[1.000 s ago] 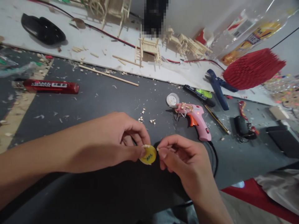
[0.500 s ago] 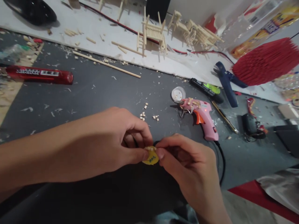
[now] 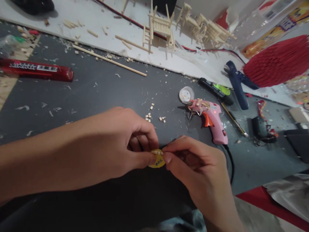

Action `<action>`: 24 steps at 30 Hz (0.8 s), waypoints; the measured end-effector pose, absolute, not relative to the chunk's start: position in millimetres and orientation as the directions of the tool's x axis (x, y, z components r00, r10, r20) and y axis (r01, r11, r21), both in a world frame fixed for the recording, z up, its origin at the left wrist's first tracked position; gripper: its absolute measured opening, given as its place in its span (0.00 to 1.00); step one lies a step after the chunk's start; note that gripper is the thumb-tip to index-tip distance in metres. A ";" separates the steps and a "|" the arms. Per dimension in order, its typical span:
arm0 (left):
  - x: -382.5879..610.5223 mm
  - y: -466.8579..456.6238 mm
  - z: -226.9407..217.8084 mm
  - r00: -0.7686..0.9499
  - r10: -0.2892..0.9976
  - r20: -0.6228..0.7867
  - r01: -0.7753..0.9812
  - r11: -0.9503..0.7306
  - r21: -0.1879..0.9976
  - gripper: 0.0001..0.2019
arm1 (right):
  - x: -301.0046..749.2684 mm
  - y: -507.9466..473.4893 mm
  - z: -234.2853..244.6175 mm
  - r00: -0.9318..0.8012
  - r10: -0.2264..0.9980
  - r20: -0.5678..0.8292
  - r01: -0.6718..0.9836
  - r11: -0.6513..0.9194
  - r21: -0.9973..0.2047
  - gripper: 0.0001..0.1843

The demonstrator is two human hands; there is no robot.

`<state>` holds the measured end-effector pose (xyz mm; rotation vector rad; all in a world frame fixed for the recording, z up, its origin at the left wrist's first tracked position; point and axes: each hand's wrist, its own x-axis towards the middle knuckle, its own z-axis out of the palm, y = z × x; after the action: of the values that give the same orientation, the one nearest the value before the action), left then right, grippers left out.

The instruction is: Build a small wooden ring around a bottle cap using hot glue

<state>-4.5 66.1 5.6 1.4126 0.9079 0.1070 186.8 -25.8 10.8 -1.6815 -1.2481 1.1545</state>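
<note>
Head view, from the left: a glossy black object (image 3: 36, 4), cut off by the top edge, rests on a white board (image 3: 60, 35) along the back of the grey surface (image 3: 101, 91). Below it lies a red cylinder (image 3: 41, 70) with printed lettering. Farther right, a long thin wooden stick (image 3: 109, 60) slants across the surface near the board's edge, with pale crumbs beside it. The left hand (image 3: 130, 141) comes in low from the left, thumb and fingers clamped on the left side of a yellow disc (image 3: 158, 162). That disc is held near the middle, between the two hands; dark writing marks its face and small cream pieces (image 3: 158, 153) line its upper rim. Behind the hands lie loose wooden bits (image 3: 148, 117), and a miniature wooden chair (image 3: 161, 27) stands on the board. A clear round cap (image 3: 186, 94) holds a few bits. The right hand (image 3: 200, 161) has thumb and forefinger pinched at the disc's right edge; what sits between them is hidden. Behind it lies a pink glue gun (image 3: 218, 120), its nozzle just beside the cap. Next come a black marker (image 3: 214, 90), a gold pen (image 3: 233, 120), blue-handled cutters (image 3: 238, 85) and a red bristly object (image 3: 277, 61).
</note>
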 end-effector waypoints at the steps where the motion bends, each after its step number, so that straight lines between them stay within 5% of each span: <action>1: -4.9 66.8 5.1 0.684 0.558 -0.470 0.437 0.203 0.876 0.05 | 186.6 -25.9 11.0 0.129 0.964 -0.235 0.305 -0.264 -0.915 0.07; 24: -2.6 65.2 8.7 0.646 0.575 -0.502 0.482 0.203 0.852 0.07 | 185.4 -26.5 10.8 0.143 0.973 -0.178 0.364 -0.219 -0.905 0.08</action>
<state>-2.6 65.2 8.7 1.4304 0.9513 0.0804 185.4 -26.5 10.8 -1.6987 -1.2993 1.0676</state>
